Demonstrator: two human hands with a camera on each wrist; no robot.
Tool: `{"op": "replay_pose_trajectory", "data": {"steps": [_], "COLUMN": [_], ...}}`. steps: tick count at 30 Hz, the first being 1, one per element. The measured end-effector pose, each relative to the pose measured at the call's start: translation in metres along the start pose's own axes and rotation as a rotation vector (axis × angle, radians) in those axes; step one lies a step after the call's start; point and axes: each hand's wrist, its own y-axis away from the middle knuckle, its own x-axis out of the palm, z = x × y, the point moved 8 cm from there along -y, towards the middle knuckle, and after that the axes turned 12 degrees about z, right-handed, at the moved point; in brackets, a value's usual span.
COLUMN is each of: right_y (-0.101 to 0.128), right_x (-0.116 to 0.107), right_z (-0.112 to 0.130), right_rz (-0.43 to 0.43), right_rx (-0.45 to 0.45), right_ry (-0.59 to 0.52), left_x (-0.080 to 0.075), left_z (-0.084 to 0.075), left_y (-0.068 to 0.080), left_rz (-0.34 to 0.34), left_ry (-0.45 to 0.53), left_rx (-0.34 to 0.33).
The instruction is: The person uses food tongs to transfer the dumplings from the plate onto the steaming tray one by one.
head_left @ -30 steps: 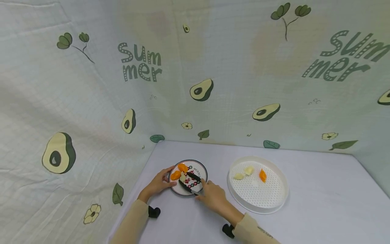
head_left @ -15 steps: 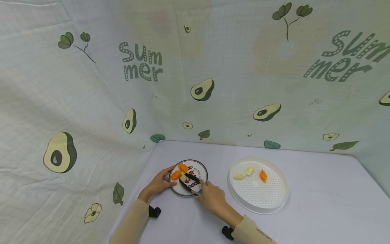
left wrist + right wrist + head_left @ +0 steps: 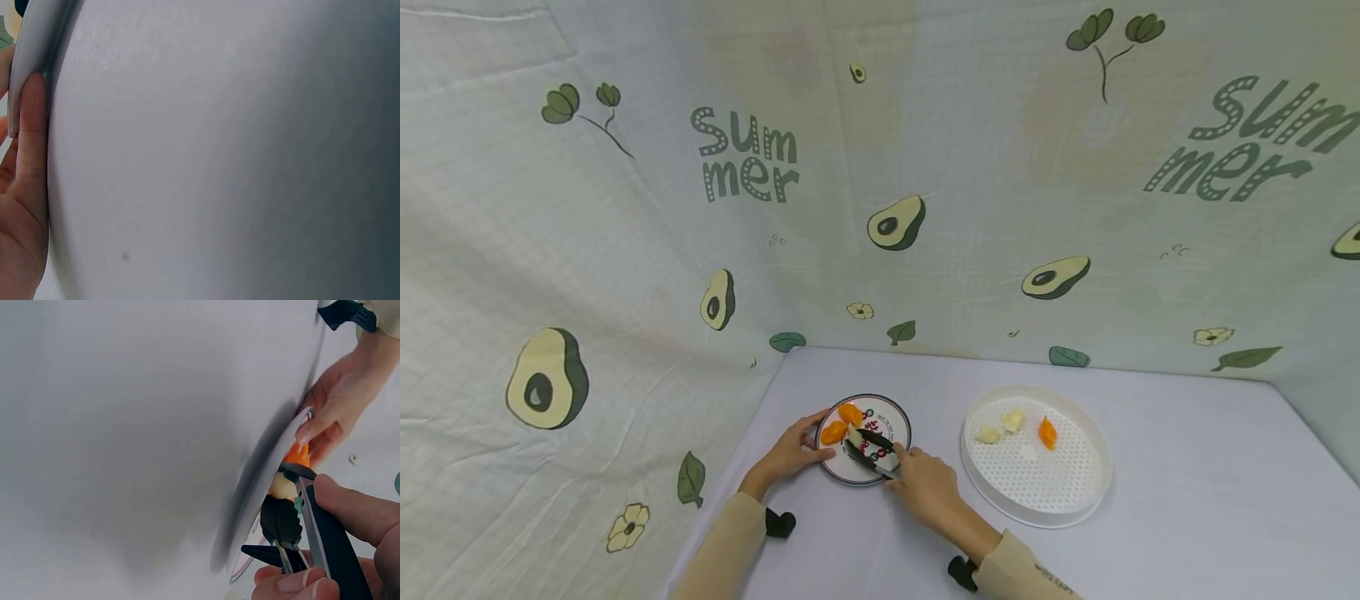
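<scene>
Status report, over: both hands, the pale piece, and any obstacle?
Left hand holding plate; right hand gripping black-tipped tongs. Pale piece between their tips, firm grip unclear. Two orange pieces close beside; no blockage visible.

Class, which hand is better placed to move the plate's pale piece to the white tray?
Likely the right hand: it grips tongs that reach the pale piece, and is nearer the white tray. The left hand holds the plate.
</scene>
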Motion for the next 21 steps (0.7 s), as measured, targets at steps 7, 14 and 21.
{"op": "replay_pose_trajectory", "data": {"steps": [7, 14, 21], "right_y": [0.001, 0.007, 0.019], "right_x": [-0.009, -0.017, -0.031], "right_z": [0.0, -0.002, -0.002], "right_rz": [-0.007, -0.009, 0.002], "right_rx": [-0.018, -0.053, -0.115], "right_ry": [-0.006, 0.006, -0.003], "left_x": [0.001, 0.0, 0.001], "left_z": [0.0, -0.002, -0.003], "left_y": [-0.001, 0.001, 0.002], "left_rz": [-0.006, -0.01, -0.01], "left_ry": [0.0, 0.019, 0.018], "left_rx": [0.013, -0.008, -0.002]}}
